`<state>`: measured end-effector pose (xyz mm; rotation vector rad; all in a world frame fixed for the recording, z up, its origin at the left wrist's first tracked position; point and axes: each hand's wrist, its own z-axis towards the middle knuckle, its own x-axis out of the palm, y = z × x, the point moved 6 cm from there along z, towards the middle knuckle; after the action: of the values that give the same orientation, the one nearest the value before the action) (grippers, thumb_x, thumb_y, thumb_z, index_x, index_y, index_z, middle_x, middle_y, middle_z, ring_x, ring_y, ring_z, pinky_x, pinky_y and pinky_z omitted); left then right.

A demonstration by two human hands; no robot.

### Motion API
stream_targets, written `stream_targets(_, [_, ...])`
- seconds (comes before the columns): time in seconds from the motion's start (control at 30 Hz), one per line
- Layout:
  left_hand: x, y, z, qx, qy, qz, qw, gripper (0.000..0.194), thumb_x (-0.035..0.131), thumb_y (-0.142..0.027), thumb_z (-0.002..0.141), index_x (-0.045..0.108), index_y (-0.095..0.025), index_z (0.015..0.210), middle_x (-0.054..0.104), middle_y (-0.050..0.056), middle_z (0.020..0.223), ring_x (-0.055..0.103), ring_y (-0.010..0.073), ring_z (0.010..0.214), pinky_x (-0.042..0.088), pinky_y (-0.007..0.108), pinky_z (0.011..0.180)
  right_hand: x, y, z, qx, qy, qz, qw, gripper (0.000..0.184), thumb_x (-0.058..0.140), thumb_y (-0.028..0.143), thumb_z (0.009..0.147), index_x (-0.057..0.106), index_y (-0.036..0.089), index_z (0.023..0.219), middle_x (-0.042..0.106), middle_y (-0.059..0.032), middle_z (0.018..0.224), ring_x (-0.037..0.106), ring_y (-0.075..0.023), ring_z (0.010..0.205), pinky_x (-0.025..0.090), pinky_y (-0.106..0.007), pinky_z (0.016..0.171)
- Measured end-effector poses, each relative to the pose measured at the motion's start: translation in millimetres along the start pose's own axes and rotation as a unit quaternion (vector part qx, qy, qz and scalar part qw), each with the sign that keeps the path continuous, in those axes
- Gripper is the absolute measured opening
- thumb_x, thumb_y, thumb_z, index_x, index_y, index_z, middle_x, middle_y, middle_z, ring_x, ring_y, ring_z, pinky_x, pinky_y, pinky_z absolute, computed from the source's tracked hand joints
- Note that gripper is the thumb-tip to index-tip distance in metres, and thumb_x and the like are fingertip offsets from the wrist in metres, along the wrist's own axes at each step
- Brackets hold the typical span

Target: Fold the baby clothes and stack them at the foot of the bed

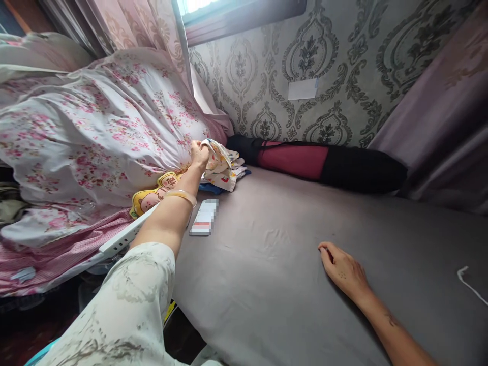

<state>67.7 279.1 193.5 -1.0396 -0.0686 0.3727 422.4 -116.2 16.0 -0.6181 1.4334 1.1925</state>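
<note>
My left hand (200,153) reaches far forward and is closed on a small printed cloth (221,163) at the top of a little heap of folded clothes beside the floral quilt (95,127). A bangle sits on that wrist. My right hand (341,267) rests on the grey bed sheet (290,254) with its fingers curled under, nothing visible in them. A small flat packet (205,217) lies on the sheet just right of my left forearm.
A black and red long roll (324,162) lies along the patterned wall. A white power strip (122,239) and a yellow cartoon cloth (152,195) lie at the bed's left edge. A white cable (468,284) lies at the right. Pink curtains hang above the quilt.
</note>
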Motion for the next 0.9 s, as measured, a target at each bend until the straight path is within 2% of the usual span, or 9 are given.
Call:
stream_targets(0.1, [24.5,-17.2,-6.5,0.013,0.019,-0.081,0.996,0.019,0.053,-0.033,0.090,0.051,-0.018,0.080,0.050,-0.002,0.071,0.053,0.0122,0.072,0.046,0.023,0.076,0.9,1.1,-1.5,-0.014,-0.010,0.008,1.000,0.033,0.034,0.037,0.094,0.064,0.028,0.102,0.072,-0.0026,0.099,0.067,-0.0225,0.080,0.041,-0.030,0.060])
stream_targets(0.2, [46.1,-30.3,-20.0,0.008,0.062,-0.159,0.985,0.028,0.054,-0.042,0.090,0.051,-0.017,0.076,0.051,-0.003,0.069,0.054,0.0119,0.070,0.048,0.024,0.075,1.5,1.4,-2.1,-0.021,-0.014,0.012,1.000,0.033,0.033,0.035,0.095,0.064,0.027,0.102,0.072,-0.0029,0.101,0.067,-0.0227,0.083,0.041,-0.030,0.062])
stream_targets(0.33, [69.9,-44.7,-43.6,-0.015,0.118,-0.225,0.967,0.035,0.058,-0.052,0.087,0.055,-0.017,0.083,0.058,-0.001,0.074,0.057,0.0123,0.070,0.050,0.027,0.075,0.7,2.6,-2.1,-0.023,-0.019,0.019,0.999,0.032,0.034,0.033,0.094,0.065,0.027,0.102,0.072,-0.0033,0.100,0.067,-0.0219,0.083,0.040,-0.029,0.063])
stream_targets(0.5, [99.4,-64.7,-83.1,-0.038,0.170,-0.293,0.940,0.039,0.055,-0.054,0.088,0.060,-0.016,0.092,0.065,0.002,0.082,0.064,0.0150,0.079,0.053,0.029,0.078,-0.8,5.2,-2.4,-0.014,-0.022,0.036,0.999,0.031,0.036,0.029,0.094,0.065,0.027,0.102,0.072,-0.0034,0.099,0.066,-0.0204,0.083,0.039,-0.028,0.064])
stream_targets(0.63, [121.9,-80.2,-131.6,-0.071,0.230,-0.328,0.914,0.039,0.056,-0.054,0.088,0.060,-0.016,0.096,0.068,0.004,0.087,0.067,0.0186,0.085,0.054,0.031,0.079,-0.7,3.1,-1.0,-0.004,-0.005,0.058,0.998,0.030,0.038,0.028,0.094,0.066,0.025,0.102,0.072,-0.0040,0.093,0.065,-0.0205,0.082,0.041,-0.029,0.067])
stream_targets(0.73, [134.3,-90.3,-178.1,-0.097,0.292,-0.316,0.898,0.044,0.054,-0.059,0.088,0.060,-0.016,0.096,0.068,0.005,0.084,0.067,0.0201,0.081,0.054,0.031,0.074,-2.8,2.1,1.8,0.000,-0.009,0.127,0.992,0.029,0.041,0.031,0.093,0.065,0.023,0.107,0.070,-0.0046,0.089,0.064,-0.0189,0.078,0.045,-0.031,0.071])
stream_targets(0.8, [139.9,-95.9,-211.1,-0.102,0.332,-0.283,0.894,0.047,0.051,-0.063,0.087,0.060,-0.017,0.094,0.067,0.004,0.080,0.066,0.0199,0.076,0.053,0.029,0.068,-9.2,6.3,3.6,-0.010,-0.051,0.209,0.977,0.033,0.047,0.035,0.091,0.059,0.022,0.119,0.068,-0.0075,0.100,0.063,-0.0188,0.083,0.049,-0.033,0.075])
stream_targets(0.9, [145.6,-104.1,-258.8,-0.091,0.388,-0.232,0.887,0.045,0.050,-0.062,0.087,0.060,-0.018,0.090,0.064,0.001,0.073,0.062,0.0167,0.068,0.048,0.025,0.060,-21.8,20.4,5.4,-0.024,-0.120,0.307,0.944,0.054,0.057,0.043,0.086,0.046,0.022,0.134,0.058,-0.0142,0.125,0.060,-0.0241,0.106,0.052,-0.039,0.083])
